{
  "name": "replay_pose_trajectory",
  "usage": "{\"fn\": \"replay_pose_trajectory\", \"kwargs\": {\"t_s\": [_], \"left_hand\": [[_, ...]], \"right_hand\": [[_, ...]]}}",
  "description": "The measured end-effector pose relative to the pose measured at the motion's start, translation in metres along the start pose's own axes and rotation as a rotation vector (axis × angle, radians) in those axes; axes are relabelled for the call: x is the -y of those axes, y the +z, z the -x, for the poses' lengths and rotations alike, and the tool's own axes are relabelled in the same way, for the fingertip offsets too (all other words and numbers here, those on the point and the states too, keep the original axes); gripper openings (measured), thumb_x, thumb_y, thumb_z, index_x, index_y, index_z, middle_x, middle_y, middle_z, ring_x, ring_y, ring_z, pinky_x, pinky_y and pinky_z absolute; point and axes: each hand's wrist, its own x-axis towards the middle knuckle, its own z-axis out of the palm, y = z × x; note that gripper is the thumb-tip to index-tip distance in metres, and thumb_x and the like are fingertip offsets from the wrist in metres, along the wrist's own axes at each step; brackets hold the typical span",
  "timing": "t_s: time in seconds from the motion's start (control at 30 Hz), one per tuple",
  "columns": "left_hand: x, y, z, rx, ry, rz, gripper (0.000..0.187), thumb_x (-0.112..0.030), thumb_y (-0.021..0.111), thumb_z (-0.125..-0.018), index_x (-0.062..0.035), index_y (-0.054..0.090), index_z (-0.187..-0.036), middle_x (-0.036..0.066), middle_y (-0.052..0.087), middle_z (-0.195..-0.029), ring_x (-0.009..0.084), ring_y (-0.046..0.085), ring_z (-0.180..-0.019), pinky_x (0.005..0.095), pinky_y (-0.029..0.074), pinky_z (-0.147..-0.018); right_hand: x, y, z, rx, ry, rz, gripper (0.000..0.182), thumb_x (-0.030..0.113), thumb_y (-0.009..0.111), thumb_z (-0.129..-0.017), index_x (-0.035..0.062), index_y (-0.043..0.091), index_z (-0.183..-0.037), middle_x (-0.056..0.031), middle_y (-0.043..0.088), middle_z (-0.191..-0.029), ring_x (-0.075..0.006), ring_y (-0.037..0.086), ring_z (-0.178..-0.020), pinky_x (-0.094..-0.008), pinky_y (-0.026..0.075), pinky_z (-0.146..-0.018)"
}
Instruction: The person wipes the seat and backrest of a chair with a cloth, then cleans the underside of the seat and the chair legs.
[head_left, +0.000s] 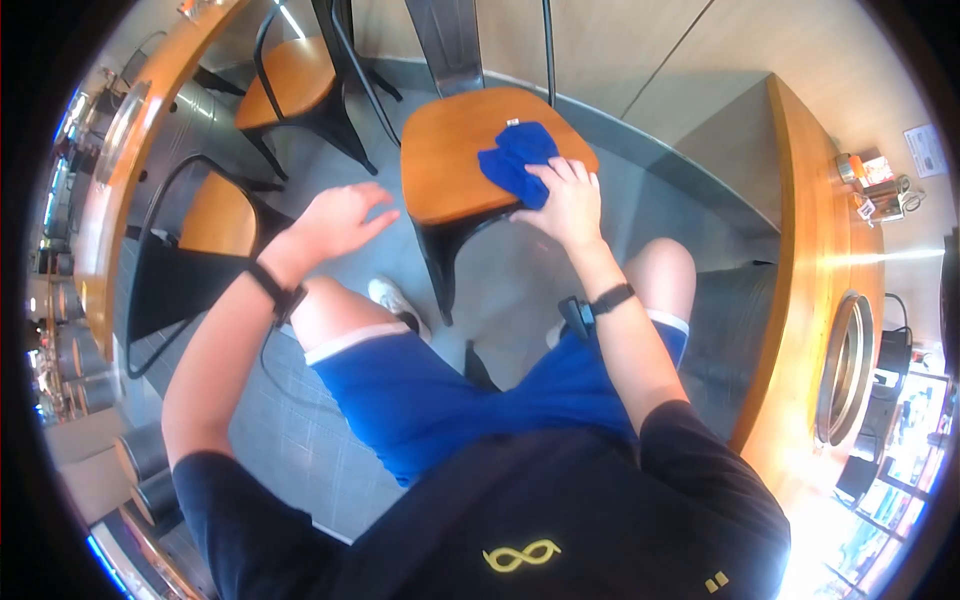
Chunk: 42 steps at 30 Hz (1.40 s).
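A crumpled blue cloth (522, 160) with a small white tag lies on the wooden seat (450, 150) of a metal-legged chair in front of me. My right hand (568, 205) is at the seat's front right edge, its fingers closed over the near right part of the cloth. The thumb points left, below the cloth. My left hand (345, 220) hangs in the air left of the seat, fingers apart and holding nothing. Both wrists carry dark bands.
Two more wooden-seated chairs (290, 80) (218, 215) stand to the left by a long wooden table (150, 130). On the right is a wooden table (810, 230) with a round inset and small items on it. A panelled wall (640, 50) rises behind the chair.
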Motion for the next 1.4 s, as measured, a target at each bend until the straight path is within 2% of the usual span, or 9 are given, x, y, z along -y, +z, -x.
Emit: {"fn": "replay_pose_trajectory", "kwargs": {"t_s": [0.07,0.2,0.43,0.67,0.87,0.93,1.2,1.27,1.4], "left_hand": [[-0.005,-0.033,0.022,-0.088,0.068,-0.010,0.028,-0.034,0.070,-0.104,-0.0072,0.078,-0.103,0.014,0.077,-0.101,0.0376,0.075,-0.094,0.0476,0.060,-0.082],[-0.040,-0.091,0.073,-0.117,0.029,0.069,0.015,-0.022,0.076,-0.099,-0.0069,0.078,-0.097,0.011,0.076,-0.092,0.0334,0.075,-0.082,0.0410,0.059,-0.070],[-0.078,-0.166,0.145,-0.070,0.035,-0.050,0.016,-0.013,0.082,-0.090,-0.0035,0.072,-0.083,0.012,0.071,-0.079,0.0338,0.071,-0.072,0.0422,0.056,-0.065],[-0.127,-0.210,0.207,-0.316,0.042,0.035,0.025,-0.008,0.080,-0.087,-0.0055,0.060,-0.072,0.009,0.062,-0.068,0.0294,0.063,-0.060,0.0381,0.046,-0.056],[-0.168,-0.201,0.283,-0.517,0.037,0.200,0.049,-0.026,0.079,-0.093,-0.0147,0.040,-0.065,0.000,0.039,-0.059,0.0193,0.040,-0.051,0.0355,0.028,-0.052],[-0.184,-0.201,0.297,-0.525,0.009,0.171,0.053,-0.028,0.079,-0.093,-0.0150,0.036,-0.066,-0.001,0.036,-0.058,0.0190,0.038,-0.051,0.0355,0.028,-0.053],[-0.198,-0.162,0.353,-0.857,-0.112,0.305,0.055,-0.023,0.076,-0.099,-0.0119,0.033,-0.066,-0.001,0.036,-0.062,0.0139,0.035,-0.056,0.0319,0.026,-0.056],[-0.185,-0.146,0.384,-0.948,-0.070,0.414,0.050,-0.012,0.069,-0.102,-0.0135,0.031,-0.070,-0.002,0.031,-0.064,0.0117,0.029,-0.059,0.0329,0.022,-0.057],[-0.190,-0.112,0.421,-1.109,-0.163,0.468,0.047,-0.010,0.063,-0.105,-0.0147,0.029,-0.072,-0.003,0.025,-0.065,0.0109,0.026,-0.058,0.0318,0.019,-0.056]], "right_hand": [[-0.003,-0.001,-0.028,-0.096,-0.026,-0.021,0.085,0.045,0.105,-0.049,0.0224,0.080,-0.127,-0.0019,0.069,-0.128,-0.0278,0.060,-0.128,-0.0475,0.047,-0.104],[-0.003,0.002,-0.013,-0.042,-0.008,-0.049,0.083,0.041,0.105,-0.048,0.0223,0.080,-0.125,-0.0017,0.069,-0.125,-0.0277,0.061,-0.126,-0.0481,0.048,-0.102],[-0.003,-0.003,-0.013,-0.020,0.003,-0.055,0.083,0.039,0.105,-0.048,0.0207,0.080,-0.126,-0.0017,0.069,-0.126,-0.0277,0.061,-0.126,-0.0456,0.048,-0.102],[-0.005,-0.001,-0.012,-0.038,-0.011,-0.065,0.082,0.040,0.105,-0.049,0.0210,0.080,-0.124,-0.0007,0.069,-0.122,-0.0277,0.061,-0.126,-0.0472,0.049,-0.102],[-0.009,0.001,-0.009,-0.026,0.001,-0.097,0.083,0.040,0.105,-0.050,0.0203,0.080,-0.126,0.0000,0.069,-0.125,-0.0268,0.061,-0.126,-0.0466,0.049,-0.101],[-0.011,0.002,-0.008,-0.062,0.012,-0.093,0.084,0.041,0.105,-0.050,0.0201,0.079,-0.127,0.0000,0.069,-0.125,-0.0261,0.060,-0.127,-0.0461,0.049,-0.101],[-0.013,0.005,-0.006,-0.061,-0.011,-0.105,0.082,0.041,0.106,-0.050,0.0197,0.078,-0.124,-0.0003,0.067,-0.122,-0.0262,0.060,-0.125,-0.0458,0.049,-0.100],[-0.015,0.006,-0.006,-0.067,-0.005,-0.115,0.082,0.040,0.106,-0.050,0.0196,0.078,-0.124,-0.0004,0.067,-0.122,-0.0263,0.060,-0.125,-0.0459,0.049,-0.100],[-0.015,0.003,-0.006,-0.021,-0.001,-0.133,0.083,0.040,0.105,-0.051,0.0193,0.077,-0.126,-0.0011,0.067,-0.125,-0.0272,0.060,-0.127,-0.0463,0.048,-0.102]]}}
